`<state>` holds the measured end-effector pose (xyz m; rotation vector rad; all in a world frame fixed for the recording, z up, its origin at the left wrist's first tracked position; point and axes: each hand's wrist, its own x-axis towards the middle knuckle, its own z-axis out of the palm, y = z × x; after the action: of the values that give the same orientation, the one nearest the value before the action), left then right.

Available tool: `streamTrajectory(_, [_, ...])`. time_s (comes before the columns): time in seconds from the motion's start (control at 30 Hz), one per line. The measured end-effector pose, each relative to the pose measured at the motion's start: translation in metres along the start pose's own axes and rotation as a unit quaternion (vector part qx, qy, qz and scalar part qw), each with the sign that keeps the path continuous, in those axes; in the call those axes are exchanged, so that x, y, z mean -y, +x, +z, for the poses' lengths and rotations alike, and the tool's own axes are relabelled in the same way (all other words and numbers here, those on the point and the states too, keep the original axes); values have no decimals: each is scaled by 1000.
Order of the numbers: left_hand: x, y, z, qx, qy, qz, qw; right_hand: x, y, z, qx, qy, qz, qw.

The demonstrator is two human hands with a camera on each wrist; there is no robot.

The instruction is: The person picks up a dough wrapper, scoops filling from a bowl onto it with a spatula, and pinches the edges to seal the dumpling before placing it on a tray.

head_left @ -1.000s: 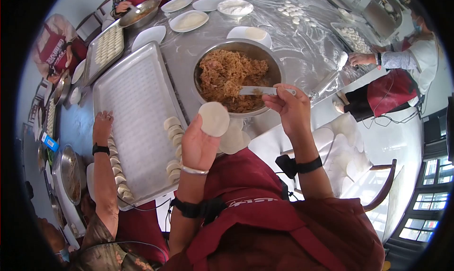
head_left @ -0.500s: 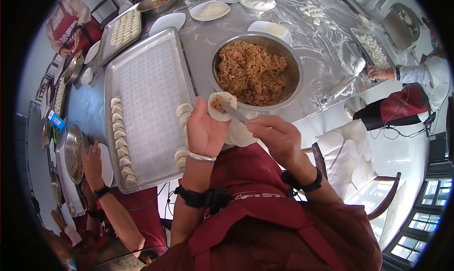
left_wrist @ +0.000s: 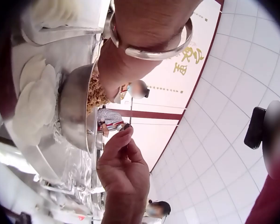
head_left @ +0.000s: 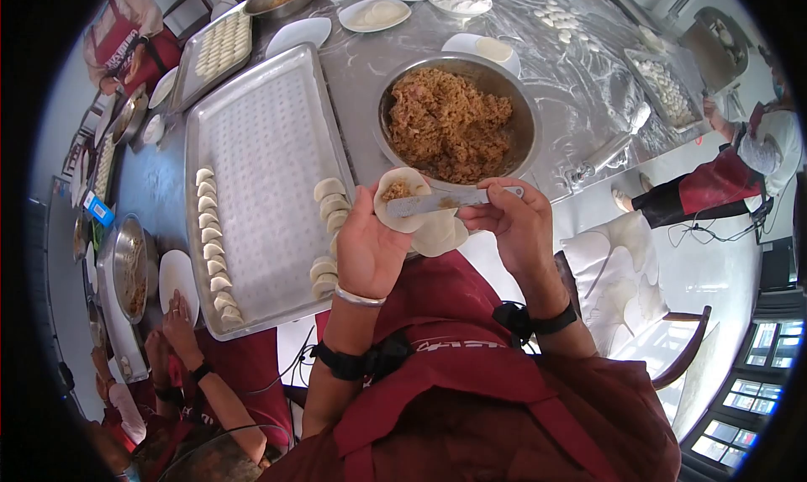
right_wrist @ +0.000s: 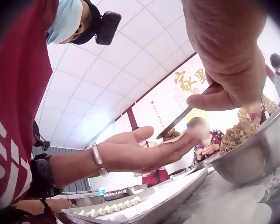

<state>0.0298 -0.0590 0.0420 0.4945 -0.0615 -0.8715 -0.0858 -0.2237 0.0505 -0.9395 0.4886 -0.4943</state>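
Note:
In the head view the left hand (head_left: 376, 251) is palm up, a round dough wrapper (head_left: 402, 219) lying on its fingers. A small lump of brown filling (head_left: 395, 191) sits on the wrapper. The right hand (head_left: 519, 232) pinches the end of a flat metal spatula (head_left: 429, 203), whose blade lies across the wrapper at the filling. In the right wrist view the left hand (right_wrist: 135, 156) has extended fingers under the filling, and the right hand (right_wrist: 226, 65) grips the dark-looking spatula (right_wrist: 177, 119). Just beyond both hands stands the steel bowl (head_left: 531, 137) of filling.
Left of the bowl lies a large perforated tray (head_left: 265, 146) with rows of dumplings (head_left: 210, 230) along its sides. More wrappers (head_left: 440, 234) are stacked on the table edge below the bowl. Plates (head_left: 298, 35) stand behind, and other people work around the table. A chair (head_left: 685, 347) is at the right.
The spatula has gone from the bowl to the wrapper, which now carries filling. Over the last half second the right hand has turned, and the blade lies more level across the wrapper.

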Motion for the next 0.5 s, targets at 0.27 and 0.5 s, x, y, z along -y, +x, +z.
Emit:
streamTrajectory(0.27, [4,-5,4,14,-1,23,1000,-11,2,-6,-18,65,34,997])
streamTrajectory(0.5, [7,-8,2,21,39,20,999,-15,2,-9,-24,82,29,996])
